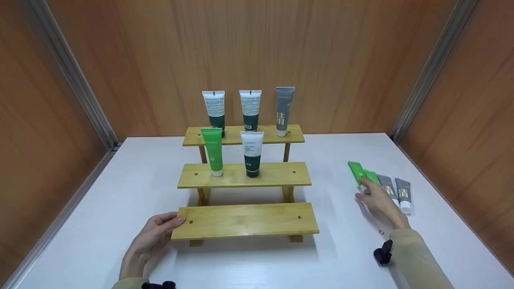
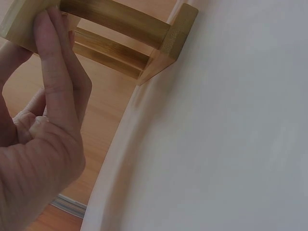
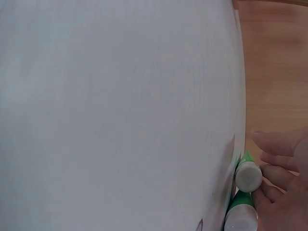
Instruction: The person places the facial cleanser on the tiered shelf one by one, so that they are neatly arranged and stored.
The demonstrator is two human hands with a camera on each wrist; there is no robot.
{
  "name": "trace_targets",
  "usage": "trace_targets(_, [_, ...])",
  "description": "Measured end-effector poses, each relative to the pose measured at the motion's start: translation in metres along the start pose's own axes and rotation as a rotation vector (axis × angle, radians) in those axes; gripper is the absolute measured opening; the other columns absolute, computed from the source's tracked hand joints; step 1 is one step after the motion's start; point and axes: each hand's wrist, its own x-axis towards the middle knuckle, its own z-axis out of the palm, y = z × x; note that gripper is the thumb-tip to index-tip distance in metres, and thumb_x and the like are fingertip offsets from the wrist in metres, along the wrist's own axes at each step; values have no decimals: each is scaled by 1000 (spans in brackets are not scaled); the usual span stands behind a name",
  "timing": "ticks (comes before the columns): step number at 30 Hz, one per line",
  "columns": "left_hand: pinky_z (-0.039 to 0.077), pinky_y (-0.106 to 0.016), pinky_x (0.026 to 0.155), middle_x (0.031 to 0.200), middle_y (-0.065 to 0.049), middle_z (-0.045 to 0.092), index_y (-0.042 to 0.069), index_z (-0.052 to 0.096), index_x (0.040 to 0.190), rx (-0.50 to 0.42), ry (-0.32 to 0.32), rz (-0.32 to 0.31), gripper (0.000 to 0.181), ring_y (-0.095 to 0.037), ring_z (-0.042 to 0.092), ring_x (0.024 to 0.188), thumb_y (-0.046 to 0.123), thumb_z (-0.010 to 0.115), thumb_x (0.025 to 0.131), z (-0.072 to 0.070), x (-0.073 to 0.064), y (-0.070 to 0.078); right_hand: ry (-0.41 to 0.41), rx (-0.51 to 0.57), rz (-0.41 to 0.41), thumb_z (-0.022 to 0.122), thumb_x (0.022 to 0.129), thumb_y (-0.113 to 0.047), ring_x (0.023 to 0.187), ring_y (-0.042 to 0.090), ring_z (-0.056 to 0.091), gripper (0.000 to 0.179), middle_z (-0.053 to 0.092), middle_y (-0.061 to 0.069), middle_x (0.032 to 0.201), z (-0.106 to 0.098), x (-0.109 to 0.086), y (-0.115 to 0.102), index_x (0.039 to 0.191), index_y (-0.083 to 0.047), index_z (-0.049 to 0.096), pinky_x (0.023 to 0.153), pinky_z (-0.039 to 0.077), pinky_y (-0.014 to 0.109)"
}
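Observation:
My left hand [image 1: 149, 237] pinches the left end of the lowest step of a three-step wooden display stand [image 1: 245, 221], thumb on top and fingers beneath; the left wrist view shows those fingers [image 2: 57, 77] under the board. Over at the right, my right hand [image 1: 378, 198] reaches over the squeeze tubes lying on the table, its fingertips at the second green tube [image 1: 372, 176]. Another green tube [image 1: 355, 170] lies just left of it. In the right wrist view, thumb and fingers [image 3: 279, 142] are spread apart beside a white tube cap [image 3: 249, 177].
Two grey tubes [image 1: 404, 192] lie right of the green ones. On the top step stand two white-and-dark-green tubes [image 1: 250, 105] and a grey tube [image 1: 284, 108]. The middle step bears a green tube [image 1: 214, 150] and a white-and-dark-green one [image 1: 252, 152]. Wooden walls [image 1: 257, 48] enclose the white table [image 1: 345, 257].

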Motion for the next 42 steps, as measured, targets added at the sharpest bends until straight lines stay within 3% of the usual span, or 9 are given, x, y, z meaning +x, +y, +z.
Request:
trace_targets(9, [60,-19,85,107,2,76,1,60,131,4,11,-14,37,-8,74,98,20,64,100,0,0,2,26,-24,4,58,100,-15,126,52,52,58,44,36,146,-2,0,-2,151,4,37,103,50,61])
trace_targets(16, [60,-19,85,106,2,77,3,62,127,-14,13,-14,32,-9,74,97,18,64,99,1,-1,2,32,-12,13,58,100,-11,140,55,35,52,38,36,152,-3,1,-3,147,5,43,116,35,65])
trace_targets(23, [60,-20,85,107,2,76,2,61,130,-10,14,-17,35,-9,74,98,19,65,99,1,0,2,70,24,18,60,97,-5,134,53,46,46,47,38,144,-5,-1,0,141,5,52,110,46,59])
trace_targets(28, [60,-19,86,107,2,76,4,63,127,-5,6,-5,31,-9,74,99,18,64,100,0,0,1,104,50,20,63,97,-10,126,47,56,40,57,34,135,-7,-4,0,134,4,60,104,52,52])
trace_targets(35, [60,-20,86,107,2,77,8,66,122,-13,-4,10,24,-9,75,98,17,64,100,0,-1,0,170,49,-9,68,95,-12,118,41,62,33,66,28,126,-7,-5,-2,124,2,68,98,53,47])
trace_targets(37, [60,-20,86,107,2,77,8,66,122,-16,-2,7,24,-9,75,99,17,64,100,0,0,0,183,52,-14,69,94,-11,116,41,63,30,68,27,124,-7,-5,-2,121,3,69,96,54,43])
trace_targets(42, [60,-20,86,107,2,77,6,65,125,-12,12,-4,28,-9,74,99,18,64,100,0,1,0,214,71,-29,69,93,-10,110,36,66,22,71,24,116,-6,-5,-2,112,2,73,81,51,18])
